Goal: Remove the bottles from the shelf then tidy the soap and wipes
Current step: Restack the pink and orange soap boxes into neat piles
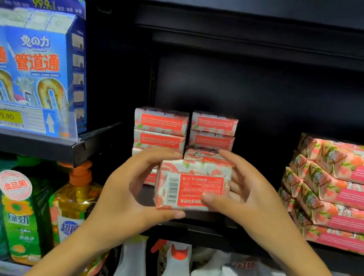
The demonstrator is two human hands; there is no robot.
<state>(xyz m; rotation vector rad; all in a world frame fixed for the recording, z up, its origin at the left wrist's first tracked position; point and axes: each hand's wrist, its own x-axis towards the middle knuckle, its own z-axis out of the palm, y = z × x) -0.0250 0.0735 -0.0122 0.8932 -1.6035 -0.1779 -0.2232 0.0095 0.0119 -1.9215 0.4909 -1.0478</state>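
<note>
While both hands hold it, one soap bar sits in the middle of the frame, just in front of the other soap. The left hand grips its left side, with the thumb under the bottom edge and the fingers curled over the top corner. The right hand grips its right side, with the thumb pressed on the red label and the fingers wrapped behind. The bar's barcode faces the camera.

Behind it stand two soap stacks, side by side and nearly touching. They stand a little way back on the dark shelf. I cannot tell if the held bar touches them.

At the right of the frame the wipes packs lie in a slanted pile, and their lowest pack reaches close to the shelf's front edge. Between the soap and the wipes is a wide dark gap. There is also lots of dark room above the soap.

In the upper left, blue boxes stand on a higher shelf that has a yellow price tag on its front edge. Below them, in the lower left, stand a yellow pump bottle and a green bottle. White bottles stand along the bottom edge, under the hands.
</note>
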